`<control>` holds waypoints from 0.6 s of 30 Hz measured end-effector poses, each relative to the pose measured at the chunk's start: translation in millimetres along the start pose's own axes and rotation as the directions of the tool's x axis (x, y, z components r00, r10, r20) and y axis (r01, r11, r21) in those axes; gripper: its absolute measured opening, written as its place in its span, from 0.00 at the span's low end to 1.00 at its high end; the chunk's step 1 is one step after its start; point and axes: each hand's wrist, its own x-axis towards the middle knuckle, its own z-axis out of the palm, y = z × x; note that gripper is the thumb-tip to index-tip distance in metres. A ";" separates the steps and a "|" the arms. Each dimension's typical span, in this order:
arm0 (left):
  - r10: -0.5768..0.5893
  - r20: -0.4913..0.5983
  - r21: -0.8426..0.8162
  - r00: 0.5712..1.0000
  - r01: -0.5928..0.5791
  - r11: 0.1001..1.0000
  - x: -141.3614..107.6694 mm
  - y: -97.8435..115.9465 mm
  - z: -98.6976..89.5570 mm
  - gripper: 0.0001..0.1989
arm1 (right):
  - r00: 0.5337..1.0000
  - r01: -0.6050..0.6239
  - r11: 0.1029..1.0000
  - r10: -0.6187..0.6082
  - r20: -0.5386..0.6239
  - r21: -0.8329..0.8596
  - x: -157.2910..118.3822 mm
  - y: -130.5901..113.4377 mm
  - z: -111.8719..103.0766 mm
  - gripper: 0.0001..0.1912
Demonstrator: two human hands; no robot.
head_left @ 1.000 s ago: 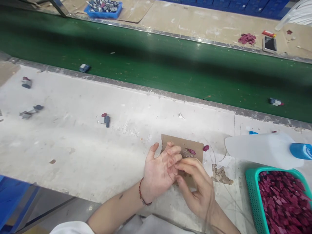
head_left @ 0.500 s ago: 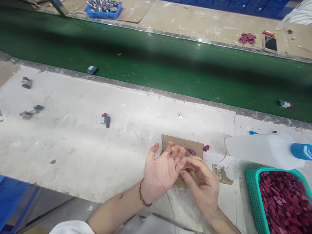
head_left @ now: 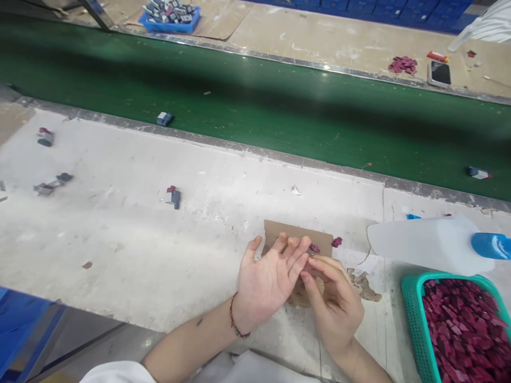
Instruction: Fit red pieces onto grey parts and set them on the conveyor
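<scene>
My left hand [head_left: 268, 282] is palm up with its fingers spread and nothing on the palm. Beside its fingertips, my right hand [head_left: 335, 303] has thumb and fingers drawn together; whether anything sits between them cannot be made out. Both hands hover over a piece of brown cardboard [head_left: 287, 227]. A small magenta piece [head_left: 314, 248] lies on the cardboard, and a magenta cluster [head_left: 337, 242] sits at its right edge. At the lower right stands a green basket [head_left: 415, 319] full of dark magenta pieces [head_left: 459, 324].
A white bottle [head_left: 419, 242] with a blue cap lies at the right. Small grey-and-white parts [head_left: 174, 197] are scattered on the left of the white table [head_left: 131, 244]. Beyond runs a green belt [head_left: 255, 106] carrying parts. A blue tray [head_left: 170, 25] and a phone [head_left: 439, 73] are on the far side.
My right hand has shifted slightly right and the left fingers have spread and straightened a little. Parts on the green belt have moved right.
</scene>
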 end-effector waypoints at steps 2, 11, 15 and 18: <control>0.002 0.007 0.004 1.000 -0.002 1.000 -0.4 0.2 0.7 0.16 | 0.996 0.092 0.993 -0.092 0.010 -0.067 1.1 1.1 -1.3 0.17; -0.005 0.010 -0.035 1.000 0.005 0.999 -1.1 2.5 5.1 0.17 | 0.898 0.437 0.836 -0.392 0.198 -0.330 9.9 6.5 -11.0 0.25; -0.013 0.036 -0.006 0.999 0.013 1.000 1.0 5.8 7.1 0.16 | 0.857 0.512 0.778 -0.439 0.269 -0.365 16.9 11.6 -17.3 0.25; -0.017 0.050 0.038 0.999 0.015 0.999 1.8 9.3 10.3 0.15 | 0.821 0.569 0.730 -0.476 0.317 -0.379 24.9 14.0 -22.1 0.19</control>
